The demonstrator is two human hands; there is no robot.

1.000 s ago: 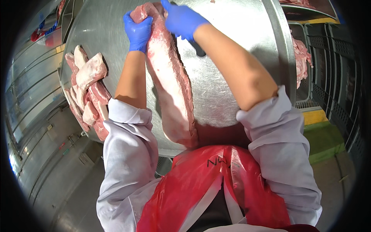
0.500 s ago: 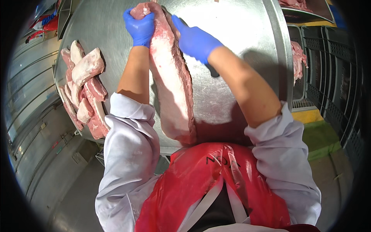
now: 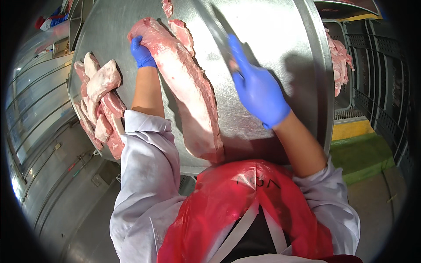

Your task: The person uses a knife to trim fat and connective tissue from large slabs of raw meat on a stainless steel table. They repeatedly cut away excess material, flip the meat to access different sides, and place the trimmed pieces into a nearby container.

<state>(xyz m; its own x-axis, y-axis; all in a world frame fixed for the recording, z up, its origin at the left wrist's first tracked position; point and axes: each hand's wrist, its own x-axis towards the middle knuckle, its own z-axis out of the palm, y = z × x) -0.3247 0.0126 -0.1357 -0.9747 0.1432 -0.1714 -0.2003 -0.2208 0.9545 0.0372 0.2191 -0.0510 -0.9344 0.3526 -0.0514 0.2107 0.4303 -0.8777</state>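
Note:
My left hand [image 3: 142,55], in a blue glove, grips the far end of a long slab of pale pink meat [image 3: 188,101] lying lengthwise on a round-cornered steel work surface [image 3: 285,26]. My right hand [image 3: 258,92], also gloved, is closed around a knife [image 3: 215,28], whose motion-blurred blade points up and left, right of the meat. A loose-looking trimmed piece [image 3: 182,35] lies along the slab's far right edge, with a small scrap [image 3: 167,8] beyond it. A pile of cut meat pieces [image 3: 98,83] rests at the left of the surface.
A tray of pink meat [image 3: 340,61] stands beyond the right edge, beside dark plastic crates [image 3: 372,74] and another metal bin [image 3: 346,8] at top right. A green step [image 3: 364,162] is below them. Steel rails and panels run at left, with red and blue items at top left.
My left hand moved left and down with the slab's end. My right hand and knife moved right and down, away from the meat. A separate piece now shows at the slab's edge.

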